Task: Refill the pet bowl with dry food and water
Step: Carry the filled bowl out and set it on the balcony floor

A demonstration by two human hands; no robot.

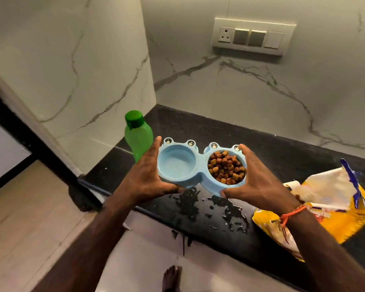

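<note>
A light blue double pet bowl (201,165) with frog-eye knobs is held over the black counter. Its right cup is full of brown dry food (227,167); its left cup (176,163) holds clear water. My left hand (148,175) grips the bowl's left end and my right hand (259,182) grips its right end. A green bottle (137,133) with its green cap shut stands upright just behind my left hand.
A yellow and white food bag (333,205) lies on the black counter (282,157) at the right. Spilled water (215,207) spreads along the counter's front edge and drips down. Marble walls close the back and left; a socket panel (251,36) sits high.
</note>
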